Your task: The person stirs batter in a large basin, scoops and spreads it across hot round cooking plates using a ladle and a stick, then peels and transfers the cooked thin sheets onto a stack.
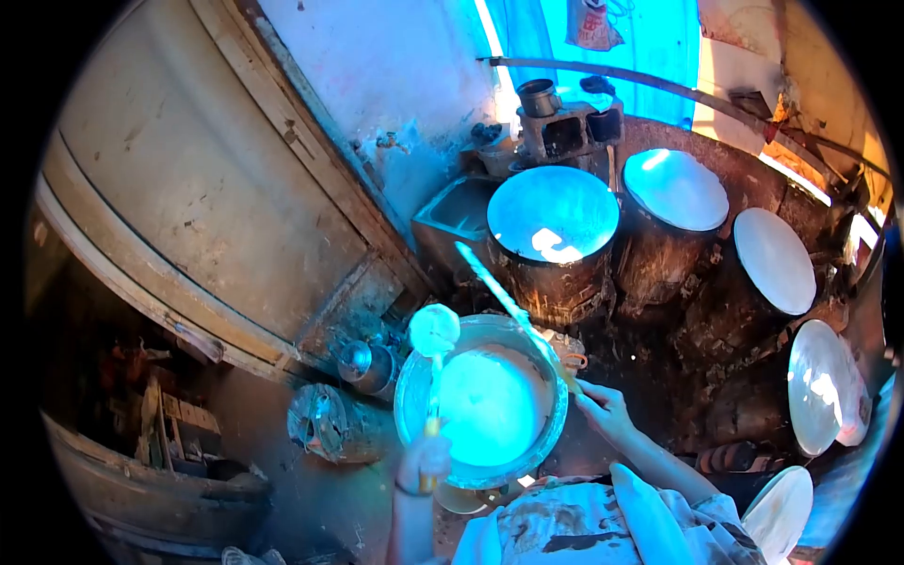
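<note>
Between your two hands sits the wide basin (pixel 557 424), holding a pale mixture (pixel 494 405) lit bright blue.

Left hand: your left hand (pixel 428 463) is closed around the lower part of the ladle (pixel 434 331), at the near left side of the basin. The ladle's handle points away from you, and its round, coated head is raised above the basin's far left rim, ahead of your fist.

Right hand: your right hand (pixel 605 412) is just outside the basin's right side, narrowed in a grip on the near end of the long stick (pixel 504 299). The stick slants forward and left from your fingers, passing over the basin's far right rim; its far end is beyond the basin. Contact between stick and rim cannot be determined.

To the left of your left hand, a dented cylinder (pixel 344 428) lies on its side on the floor (pixel 273 480), with a small metal can (pixel 377 369) just beyond it.

Ahead of your right hand, past the basin, stands a dark drum (pixel 551 282) with a pale round top. A second drum (pixel 659 268) stands to its right, also pale-topped.
</note>
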Motion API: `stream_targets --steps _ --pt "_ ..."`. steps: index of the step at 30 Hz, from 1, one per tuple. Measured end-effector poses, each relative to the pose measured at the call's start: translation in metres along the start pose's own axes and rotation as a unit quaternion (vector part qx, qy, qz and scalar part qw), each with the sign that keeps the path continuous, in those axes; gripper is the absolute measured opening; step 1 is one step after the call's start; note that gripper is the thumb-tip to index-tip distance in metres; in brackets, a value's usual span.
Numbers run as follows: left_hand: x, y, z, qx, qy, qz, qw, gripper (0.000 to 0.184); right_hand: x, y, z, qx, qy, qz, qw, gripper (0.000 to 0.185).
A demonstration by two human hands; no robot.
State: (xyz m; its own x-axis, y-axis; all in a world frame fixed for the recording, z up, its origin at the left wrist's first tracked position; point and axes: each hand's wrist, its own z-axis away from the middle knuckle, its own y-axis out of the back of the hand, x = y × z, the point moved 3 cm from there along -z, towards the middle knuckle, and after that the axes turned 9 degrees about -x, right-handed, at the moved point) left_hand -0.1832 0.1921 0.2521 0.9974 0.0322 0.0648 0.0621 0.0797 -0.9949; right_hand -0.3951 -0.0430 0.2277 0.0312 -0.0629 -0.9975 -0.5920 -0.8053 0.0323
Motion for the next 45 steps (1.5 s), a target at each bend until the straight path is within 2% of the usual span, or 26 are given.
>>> stream_targets --steps 1,2,4,5,7,8,9,10,12,13,14,16,18,20,22,24,26,28,31,35,38,40,41,42,44,45 --pt "-0.006 0.002 0.009 0.039 -0.013 -0.115 0.993 0.041 0.004 0.004 0.003 -0.004 -0.086 -0.05 0.995 0.032" --pt "-0.01 0.001 0.01 0.043 -0.011 -0.111 0.993 0.041 0.018 0.009 0.002 -0.002 -0.092 -0.05 0.994 0.032" --pt "-0.015 0.008 0.013 0.183 -0.014 -0.255 0.949 0.045 0.031 0.011 0.003 0.009 0.004 0.106 0.994 0.017" --pt "-0.002 0.018 0.011 0.191 0.033 -0.236 0.952 0.045 0.027 0.011 0.01 -0.001 -0.066 0.041 0.997 0.013" --pt "0.002 0.039 -0.003 0.167 0.09 -0.202 0.961 0.045 0.034 0.013 0.018 0.012 -0.056 0.081 0.995 0.015" --pt "0.005 0.044 -0.015 0.145 0.128 -0.166 0.967 0.044 0.036 0.017 0.021 0.009 -0.039 0.123 0.992 0.017" --pt "-0.001 0.04 -0.031 0.141 0.16 -0.148 0.966 0.044 0.035 0.024 0.028 -0.007 -0.006 0.174 0.985 0.033" --pt "-0.008 0.034 -0.049 0.133 0.198 -0.153 0.959 0.044 0.04 0.033 0.038 0.03 -0.017 0.178 0.983 0.033" --pt "-0.024 0.023 -0.088 0.142 0.241 -0.205 0.938 0.044 0.047 0.047 0.068 0.027 -0.051 0.415 0.908 0.049" --pt "-0.036 0.016 -0.111 0.108 0.274 -0.203 0.934 0.044 0.042 0.054 0.084 0.044 -0.117 0.421 0.899 0.052" --pt "-0.052 0.007 -0.134 0.085 0.325 -0.211 0.918 0.044 0.041 0.062 0.101 0.084 -0.153 0.463 0.869 0.048" --pt "-0.087 -0.013 -0.181 0.03 0.399 -0.277 0.874 0.044 0.048 0.082 0.139 0.158 -0.198 0.409 0.877 0.045" --pt "-0.132 -0.036 -0.223 -0.013 0.461 -0.31 0.831 0.045 0.029 0.102 0.174 0.255 -0.203 0.406 0.854 0.042" --pt "-0.184 -0.058 -0.256 -0.049 0.521 -0.365 0.77 0.045 0.005 0.12 0.212 0.396 -0.109 0.366 0.835 0.038" --pt "-0.241 -0.078 -0.283 -0.085 0.569 -0.388 0.72 0.046 -0.009 0.133 0.242 0.486 -0.096 0.306 0.813 0.033" --pt "-0.306 -0.108 -0.303 -0.124 0.605 -0.412 0.67 0.042 -0.021 0.147 0.279 0.606 -0.082 0.273 0.743 0.033" --pt "-0.374 -0.124 -0.317 -0.17 0.632 -0.426 0.625 0.037 -0.024 0.163 0.304 0.646 -0.086 0.281 0.705 0.03" --pt "-0.438 -0.124 -0.328 -0.211 0.64 -0.441 0.593 0.036 -0.013 0.177 0.323 0.737 -0.075 0.179 0.647 0.028" --pt "-0.532 -0.114 -0.339 -0.275 0.643 -0.479 0.531 0.039 -0.001 0.206 0.341 0.798 -0.056 0.086 0.594 0.026" --pt "-0.628 -0.076 -0.352 -0.272 0.641 -0.499 0.516 0.05 0.029 0.247 0.366 0.842 -0.082 0.026 0.533 0.023" --pt "-0.673 -0.044 -0.375 -0.291 0.588 -0.555 0.512 0.056 0.053 0.271 0.375 0.865 -0.096 0.026 0.492 0.021" --pt "-0.691 -0.032 -0.398 -0.359 0.482 -0.662 0.449 0.054 0.058 0.284 0.376 0.872 -0.127 0.031 0.471 0.021" --pt "-0.695 -0.03 -0.413 -0.409 0.416 -0.711 0.393 0.051 0.071 0.295 0.376 0.875 -0.128 0.032 0.467 0.021" --pt "-0.703 -0.019 -0.434 -0.412 0.42 -0.708 0.391 0.051 0.09 0.303 0.375 0.887 -0.107 0.04 0.447 0.022" --pt "-0.708 -0.007 -0.462 -0.634 0.103 -0.706 0.3 0.051 0.099 0.3 0.365 0.901 -0.099 0.04 0.42 0.023" --pt "-0.701 -0.015 -0.465 -0.634 0.112 -0.704 0.3 0.051 0.094 0.305 0.36 0.906 -0.091 0.02 0.413 0.023"
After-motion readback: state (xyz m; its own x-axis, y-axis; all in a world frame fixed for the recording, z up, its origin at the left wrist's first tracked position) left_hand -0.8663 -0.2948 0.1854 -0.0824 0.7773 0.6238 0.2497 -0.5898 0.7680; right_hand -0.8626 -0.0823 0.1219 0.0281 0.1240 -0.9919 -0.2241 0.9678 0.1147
